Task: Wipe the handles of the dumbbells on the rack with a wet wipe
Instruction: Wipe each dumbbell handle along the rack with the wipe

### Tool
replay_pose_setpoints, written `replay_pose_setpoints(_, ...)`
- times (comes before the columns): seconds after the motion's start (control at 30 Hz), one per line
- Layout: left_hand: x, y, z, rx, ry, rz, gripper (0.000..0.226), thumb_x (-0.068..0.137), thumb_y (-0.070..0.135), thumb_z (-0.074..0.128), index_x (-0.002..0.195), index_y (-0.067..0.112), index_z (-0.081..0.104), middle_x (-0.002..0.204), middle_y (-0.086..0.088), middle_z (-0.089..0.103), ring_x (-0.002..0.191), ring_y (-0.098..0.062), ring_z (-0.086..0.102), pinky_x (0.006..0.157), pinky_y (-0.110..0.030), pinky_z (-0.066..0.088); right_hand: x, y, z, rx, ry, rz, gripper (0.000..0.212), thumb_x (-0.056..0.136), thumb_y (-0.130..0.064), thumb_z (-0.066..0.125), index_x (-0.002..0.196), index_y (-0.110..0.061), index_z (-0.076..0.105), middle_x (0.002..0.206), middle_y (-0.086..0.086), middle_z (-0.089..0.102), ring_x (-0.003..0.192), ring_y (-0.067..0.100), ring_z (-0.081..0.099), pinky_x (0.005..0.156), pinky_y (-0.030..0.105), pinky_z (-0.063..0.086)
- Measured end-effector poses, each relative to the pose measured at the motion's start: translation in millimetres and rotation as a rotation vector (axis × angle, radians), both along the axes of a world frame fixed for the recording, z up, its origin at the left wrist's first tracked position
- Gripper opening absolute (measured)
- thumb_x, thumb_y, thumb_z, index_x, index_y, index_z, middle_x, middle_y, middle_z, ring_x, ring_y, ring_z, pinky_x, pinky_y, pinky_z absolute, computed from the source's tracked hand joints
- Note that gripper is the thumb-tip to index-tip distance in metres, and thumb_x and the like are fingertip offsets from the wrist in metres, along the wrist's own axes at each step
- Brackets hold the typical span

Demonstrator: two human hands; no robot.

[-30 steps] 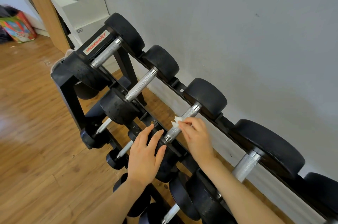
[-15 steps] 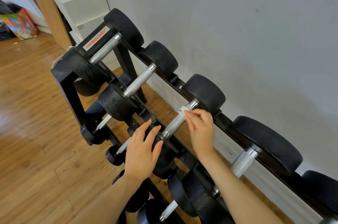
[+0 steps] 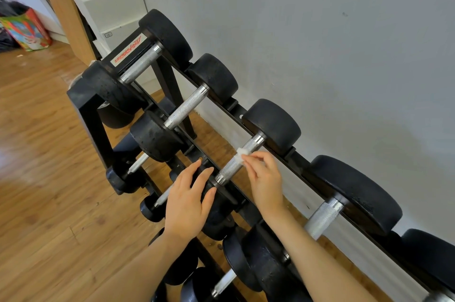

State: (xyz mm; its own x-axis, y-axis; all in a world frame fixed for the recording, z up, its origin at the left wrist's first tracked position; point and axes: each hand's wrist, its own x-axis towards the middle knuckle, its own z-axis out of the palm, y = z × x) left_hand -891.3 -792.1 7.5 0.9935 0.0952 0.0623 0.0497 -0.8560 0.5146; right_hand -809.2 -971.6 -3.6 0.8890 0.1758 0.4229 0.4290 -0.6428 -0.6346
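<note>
The wet wipe (image 3: pixel 239 153) is pinched by the right hand (image 3: pixel 264 179) against the third dumbbell's handle (image 3: pixel 240 158); the left hand (image 3: pixel 189 199), fingers straight, is rested on its front weight. Firm, full-length strokes are advised.

Two bare forearms, no sleeves, left hand (image 3: pixel 186 203) and right hand (image 3: pixel 267 182) without gloves, rings, watch or bracelets, short unpainted fingernails

White wet wipe (image 3: pixel 240 153), crumpled, sits pinched at the right-hand fingertips (image 3: pixel 247 161), pressed against the knurled steel dumbbell handle (image 3: pixel 240 159).
</note>
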Motion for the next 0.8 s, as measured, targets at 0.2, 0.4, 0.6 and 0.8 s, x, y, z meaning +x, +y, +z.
replay_pose_setpoints(0.2, -0.7, 0.2, -0.1, -0.003, -0.002, -0.001, 0.051, 0.097, 0.048, 0.033, 0.139, 0.025, 0.051, 0.149, -0.003, 0.043, 0.136, -0.024, 0.042, 0.107, -0.038, 0.031, -0.9, 5.4, -0.5, 0.047, 0.002, -0.067, 0.031, 0.094, -0.026, 0.052, 0.110, -0.005, 0.069, 0.108, 0.010, 0.059, 0.099, 0.017, 0.059, 0.080, 0.025, 0.056)
replay_pose_setpoints(0.4, -0.6, 0.2, -0.6, -0.009, 0.003, 0.004, 0.051, 0.097, 0.049, 0.032, 0.139, 0.025, 0.051, 0.149, -0.002, 0.043, 0.136, -0.024, 0.042, 0.107, -0.040, 0.032, -5.1, 4.8, -4.1, 0.016, 0.016, -0.045, 0.026, 0.092, -0.022, 0.056, 0.111, -0.009, 0.068, 0.106, 0.006, 0.060, 0.097, 0.017, 0.057, 0.074, 0.024, 0.056)
replay_pose_setpoints(0.6, -0.2, -0.5, -1.0, -0.004, 0.005, 0.005, 0.051, 0.097, 0.048, 0.033, 0.138, 0.025, 0.051, 0.149, -0.002, 0.043, 0.136, -0.024, 0.042, 0.107, -0.041, 0.033, -7.3, 7.8, -3.0, 0.087, 0.050, -0.094, 0.026, 0.091, -0.021, 0.057, 0.112, -0.009, 0.067, 0.106, 0.005, 0.058, 0.094, 0.013, 0.057, 0.075, 0.020, 0.054)
replay_pose_setpoints(0.8, -0.2, -0.9, 0.1, 0.008, 0.003, 0.014, 0.052, 0.097, 0.049, 0.032, 0.138, 0.024, 0.052, 0.149, -0.003, 0.044, 0.136, -0.025, 0.042, 0.107, -0.038, 0.030, -7.1, 6.7, -0.5, 0.110, 0.071, -0.071, 0.027, 0.092, -0.022, 0.055, 0.113, -0.008, 0.067, 0.106, 0.000, 0.054, 0.095, 0.011, 0.056, 0.077, 0.016, 0.052)
